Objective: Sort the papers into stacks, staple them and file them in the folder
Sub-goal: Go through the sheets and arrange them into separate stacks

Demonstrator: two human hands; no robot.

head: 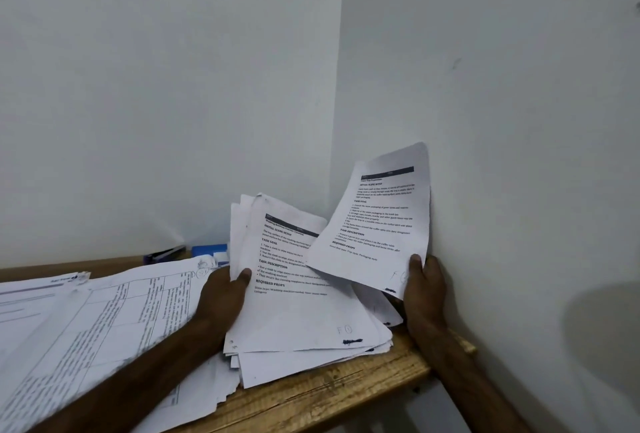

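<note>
Stapler (165, 254) and blue box (207, 250), 10 o'clock of the held stack (298, 315), are mostly hidden behind loose sheets (104, 315). Those sheets run off frame at 8 o'clock.

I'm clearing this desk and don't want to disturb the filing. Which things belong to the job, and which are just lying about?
Job: stack of papers in the left hand; sheet in the right hand; loose papers spread on the table; stapler at the back.
Lying about: blue item beside the stapler, mostly hidden, cannot tell what it is.
</note>
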